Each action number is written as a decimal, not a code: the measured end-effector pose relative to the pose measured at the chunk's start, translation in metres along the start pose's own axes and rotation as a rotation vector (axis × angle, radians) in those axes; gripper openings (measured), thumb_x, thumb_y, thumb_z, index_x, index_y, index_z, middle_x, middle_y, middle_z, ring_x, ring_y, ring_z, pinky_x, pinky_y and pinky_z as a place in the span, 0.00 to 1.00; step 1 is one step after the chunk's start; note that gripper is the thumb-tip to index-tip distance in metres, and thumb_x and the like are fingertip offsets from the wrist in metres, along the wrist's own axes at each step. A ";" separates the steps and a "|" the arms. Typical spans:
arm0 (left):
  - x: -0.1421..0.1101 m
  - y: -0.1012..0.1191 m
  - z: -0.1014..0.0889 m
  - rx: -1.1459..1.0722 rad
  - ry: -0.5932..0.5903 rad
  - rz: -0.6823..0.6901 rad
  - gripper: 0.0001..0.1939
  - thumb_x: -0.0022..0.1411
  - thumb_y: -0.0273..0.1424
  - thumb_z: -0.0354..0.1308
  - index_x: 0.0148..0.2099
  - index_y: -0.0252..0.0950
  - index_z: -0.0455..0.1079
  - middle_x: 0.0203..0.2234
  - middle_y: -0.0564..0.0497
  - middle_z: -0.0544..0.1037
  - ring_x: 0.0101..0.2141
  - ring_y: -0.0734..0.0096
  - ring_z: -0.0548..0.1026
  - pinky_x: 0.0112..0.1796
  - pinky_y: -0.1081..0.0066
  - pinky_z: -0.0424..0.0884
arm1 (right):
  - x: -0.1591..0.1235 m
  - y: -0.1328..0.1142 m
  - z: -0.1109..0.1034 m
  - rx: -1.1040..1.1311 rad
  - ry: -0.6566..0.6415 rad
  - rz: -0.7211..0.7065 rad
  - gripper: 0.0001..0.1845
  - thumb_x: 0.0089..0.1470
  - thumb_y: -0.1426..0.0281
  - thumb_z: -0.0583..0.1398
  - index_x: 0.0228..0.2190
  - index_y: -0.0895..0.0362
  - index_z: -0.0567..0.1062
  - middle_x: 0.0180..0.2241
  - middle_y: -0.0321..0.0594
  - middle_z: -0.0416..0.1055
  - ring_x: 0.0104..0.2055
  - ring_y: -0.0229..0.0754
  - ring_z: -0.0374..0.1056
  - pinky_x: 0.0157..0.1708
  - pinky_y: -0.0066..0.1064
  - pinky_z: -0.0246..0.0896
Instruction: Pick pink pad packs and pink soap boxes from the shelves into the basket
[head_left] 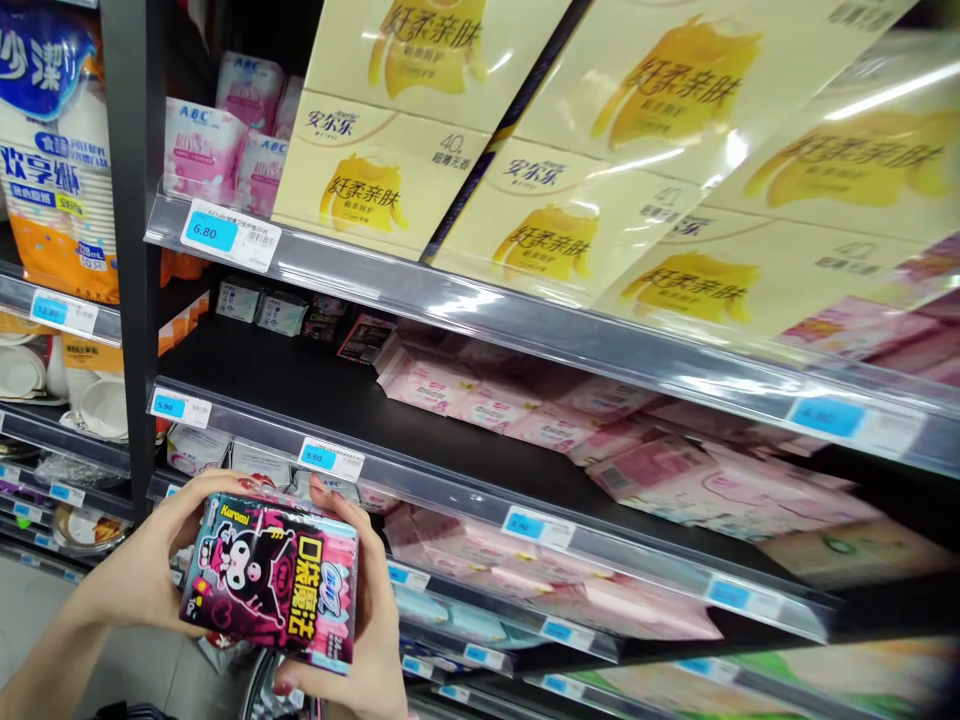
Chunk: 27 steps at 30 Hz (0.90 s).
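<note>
Both my hands hold a small black and pink Kuromi pack (274,578) in front of the store shelves at the lower left. My left hand (154,565) grips its left side with fingers curled over the top edge. My right hand (367,630) wraps the right side and bottom, thumb along the top right corner. The pack's printed front faces me.
Black shelves (465,300) carry blue price tags on their rails. Large yellow boxes (555,220) fill the top shelf; pink packs (540,410) lie on the middle and lower shelves. Small pink ABC packs (206,145) stand upper left. Paper cups and plates (56,150) fill the left bay.
</note>
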<state>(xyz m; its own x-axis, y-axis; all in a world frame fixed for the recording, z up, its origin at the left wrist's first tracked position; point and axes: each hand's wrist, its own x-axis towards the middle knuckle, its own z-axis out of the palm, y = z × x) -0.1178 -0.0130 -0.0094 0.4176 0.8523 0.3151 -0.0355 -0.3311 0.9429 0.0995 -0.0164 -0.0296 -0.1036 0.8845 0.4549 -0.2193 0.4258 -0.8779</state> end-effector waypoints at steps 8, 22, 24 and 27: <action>-0.002 0.000 0.001 -0.003 -0.007 -0.005 0.46 0.42 0.27 0.74 0.61 0.49 0.59 0.60 0.45 0.59 0.63 0.50 0.58 0.60 0.58 0.62 | -0.002 -0.001 0.002 -0.024 0.043 0.023 0.54 0.25 0.50 0.75 0.56 0.48 0.68 0.58 0.46 0.63 0.61 0.63 0.59 0.60 0.52 0.55; -0.004 -0.003 0.007 0.019 0.031 0.032 0.42 0.46 0.28 0.73 0.60 0.54 0.59 0.61 0.47 0.59 0.64 0.49 0.58 0.57 0.61 0.67 | -0.006 -0.001 0.002 -0.019 0.035 -0.039 0.58 0.26 0.47 0.74 0.60 0.45 0.65 0.65 0.44 0.54 0.66 0.64 0.51 0.63 0.54 0.50; -0.005 -0.006 0.009 0.067 0.060 0.106 0.37 0.52 0.25 0.69 0.59 0.58 0.59 0.63 0.50 0.56 0.64 0.53 0.57 0.55 0.63 0.68 | -0.005 -0.006 0.004 0.040 0.055 0.039 0.57 0.29 0.43 0.71 0.61 0.43 0.62 0.67 0.41 0.50 0.67 0.62 0.50 0.62 0.51 0.54; -0.006 -0.008 0.010 0.184 0.063 0.209 0.32 0.59 0.21 0.62 0.56 0.62 0.59 0.66 0.55 0.48 0.64 0.56 0.57 0.56 0.61 0.67 | -0.004 -0.006 0.004 0.123 0.065 0.162 0.52 0.36 0.44 0.69 0.61 0.44 0.62 0.65 0.42 0.56 0.63 0.60 0.59 0.55 0.48 0.64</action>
<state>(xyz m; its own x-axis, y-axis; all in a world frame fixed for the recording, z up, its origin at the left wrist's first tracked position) -0.1107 -0.0196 -0.0199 0.3614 0.7791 0.5122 0.0524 -0.5654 0.8231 0.0971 -0.0234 -0.0251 -0.0851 0.9517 0.2951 -0.3224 0.2540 -0.9119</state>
